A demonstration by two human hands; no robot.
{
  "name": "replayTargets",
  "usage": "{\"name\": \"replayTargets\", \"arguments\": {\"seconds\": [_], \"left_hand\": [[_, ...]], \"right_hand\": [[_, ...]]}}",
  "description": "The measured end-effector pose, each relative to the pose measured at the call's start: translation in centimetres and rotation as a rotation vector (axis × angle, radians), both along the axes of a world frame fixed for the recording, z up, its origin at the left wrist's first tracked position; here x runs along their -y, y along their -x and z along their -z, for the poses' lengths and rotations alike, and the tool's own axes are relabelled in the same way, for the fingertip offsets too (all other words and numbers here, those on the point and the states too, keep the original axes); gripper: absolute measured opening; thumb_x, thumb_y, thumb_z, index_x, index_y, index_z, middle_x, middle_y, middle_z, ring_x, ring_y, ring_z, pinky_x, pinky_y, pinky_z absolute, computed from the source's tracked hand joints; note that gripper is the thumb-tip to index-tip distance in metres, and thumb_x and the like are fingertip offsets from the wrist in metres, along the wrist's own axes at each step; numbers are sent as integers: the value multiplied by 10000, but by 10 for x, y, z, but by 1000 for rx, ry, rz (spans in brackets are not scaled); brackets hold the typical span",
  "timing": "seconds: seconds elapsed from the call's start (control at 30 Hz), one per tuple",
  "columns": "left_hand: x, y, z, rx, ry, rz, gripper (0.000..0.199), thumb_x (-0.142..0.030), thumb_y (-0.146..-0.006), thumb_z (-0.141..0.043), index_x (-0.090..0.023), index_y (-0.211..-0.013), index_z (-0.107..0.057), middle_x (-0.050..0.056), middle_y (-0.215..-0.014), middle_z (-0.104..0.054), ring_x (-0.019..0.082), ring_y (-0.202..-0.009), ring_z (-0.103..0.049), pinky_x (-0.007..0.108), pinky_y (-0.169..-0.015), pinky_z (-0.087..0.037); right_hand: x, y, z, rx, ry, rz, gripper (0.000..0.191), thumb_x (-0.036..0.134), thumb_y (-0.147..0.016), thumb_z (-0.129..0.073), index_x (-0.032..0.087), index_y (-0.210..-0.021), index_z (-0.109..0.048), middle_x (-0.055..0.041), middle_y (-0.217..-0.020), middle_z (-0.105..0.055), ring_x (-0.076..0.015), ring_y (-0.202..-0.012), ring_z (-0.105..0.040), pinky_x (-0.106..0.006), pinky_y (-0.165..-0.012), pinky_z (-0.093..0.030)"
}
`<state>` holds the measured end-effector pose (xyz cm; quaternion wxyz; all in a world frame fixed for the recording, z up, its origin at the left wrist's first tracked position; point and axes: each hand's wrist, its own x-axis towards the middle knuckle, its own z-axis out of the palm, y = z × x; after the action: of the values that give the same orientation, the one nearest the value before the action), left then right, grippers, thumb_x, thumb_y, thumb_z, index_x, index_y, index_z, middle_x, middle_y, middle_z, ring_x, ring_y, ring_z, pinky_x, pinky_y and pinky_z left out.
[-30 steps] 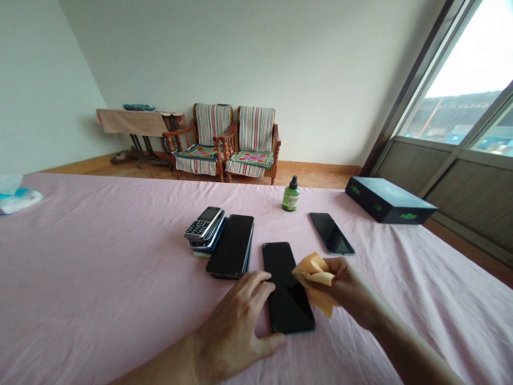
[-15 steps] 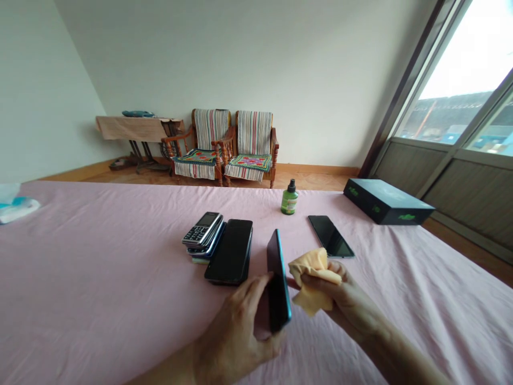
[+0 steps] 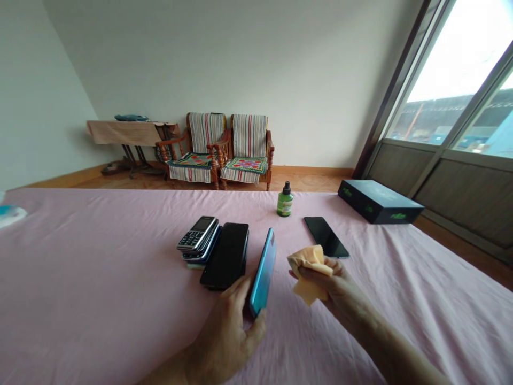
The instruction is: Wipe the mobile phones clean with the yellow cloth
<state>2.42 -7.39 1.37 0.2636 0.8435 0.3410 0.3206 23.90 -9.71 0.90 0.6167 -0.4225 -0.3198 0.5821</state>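
My left hand (image 3: pixel 230 331) grips a blue smartphone (image 3: pixel 263 278) by its lower part, holding it tilted on its long edge with part of the shiny blue back showing. To its right, my right hand (image 3: pixel 331 280) is closed on a crumpled yellow cloth (image 3: pixel 309 267), apart from the phone. Just left of the blue phone lies a black smartphone (image 3: pixel 227 254), face up, with another edge visible under it. Against that leans or rests a small pile topped by a silver keypad phone (image 3: pixel 198 233). Another dark smartphone (image 3: pixel 326 236) lies flat beyond my right hand.
A green bottle with a black cap (image 3: pixel 285 200) stands near the far edge of the pink cloth (image 3: pixel 100 278). At the far right is a black box (image 3: pixel 379 200). A white and blue packet (image 3: pixel 11 214) sits at the left edge. Two wooden chairs (image 3: pixel 244 149) stand behind.
My left hand has turned the blue phone, so its blue back now faces right, and moved it slightly left. The right hand still holds the cloth. The view has shifted a little.
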Motion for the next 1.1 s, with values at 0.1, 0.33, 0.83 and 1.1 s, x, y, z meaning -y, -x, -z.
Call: {"name": "replayTargets", "arguments": {"seconds": [0.1,0.33,0.83,1.1], "left_hand": [[1,0,0,-25,-60,5,243,-137,-807,-517,-175,-1037,-585,58,-887,-628,209,-804,-635,317,-743,-547],[12,6,5,-173,-435,115,504,-63,-851,-467,-149,-1347,-441,95,-1013,-659,223,-895,-648,344,-823,-556],[13,-1,-1,-206,-328,271,426,-251,-752,-772,-152,-1137,-618,84,-1057,-641,253,-967,-589,395,-868,-526],[19,-3,11,-250,-290,286,519,-251,-715,-784,-107,-1181,-605,108,-1090,-638,261,-1008,-584,389,-927,-510]], "right_hand": [[0,0,1,-2,-10,7,217,321,-653,-832,157,-752,-730,1,-643,-638,-92,-536,-531,-203,-503,-399],[-6,-2,4,132,4,211,327,394,-594,-848,144,-747,-702,0,-617,-612,-105,-511,-515,-226,-480,-399],[-20,-24,17,1110,-227,455,135,225,-765,-583,185,-747,-711,-67,-904,-636,-204,-765,-571,-306,-667,-397],[-18,-17,27,1391,-354,288,217,50,-743,-509,193,-627,-625,-44,-757,-591,-193,-747,-537,-292,-664,-374]]}}
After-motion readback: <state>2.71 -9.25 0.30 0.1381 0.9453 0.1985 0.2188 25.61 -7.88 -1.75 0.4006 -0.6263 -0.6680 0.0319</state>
